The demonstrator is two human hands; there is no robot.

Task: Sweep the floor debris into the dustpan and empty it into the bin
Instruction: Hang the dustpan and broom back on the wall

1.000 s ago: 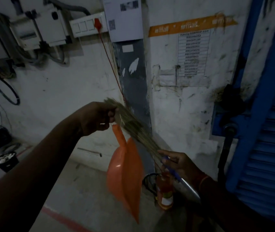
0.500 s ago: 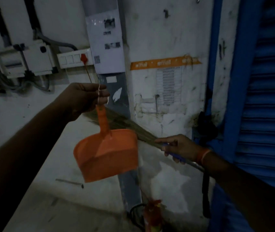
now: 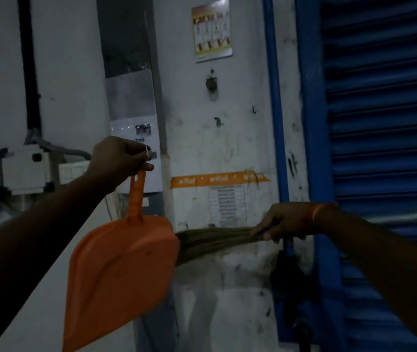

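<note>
Both hands are raised before a scuffed white wall [image 3: 227, 138]. Left hand [image 3: 121, 158] pinches a thin loop at the top of the orange dustpan [image 3: 121, 273], which hangs tilted, its lower edge cut off by the frame. Right hand [image 3: 283, 222] is clenched round the broom [image 3: 210, 240], bristles pointing left and running behind the dustpan. A poster [image 3: 212, 29], orange tape strip [image 3: 217, 177], grey switch boxes [image 3: 22, 168] and blue shutter [image 3: 385, 148] surround them; dim light blurs the print

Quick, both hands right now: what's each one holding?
Left hand: closed, pinching the top of the orange dustpan handle; the pan hangs down.
Right hand: closed around the grass broom, held roughly level.
</note>
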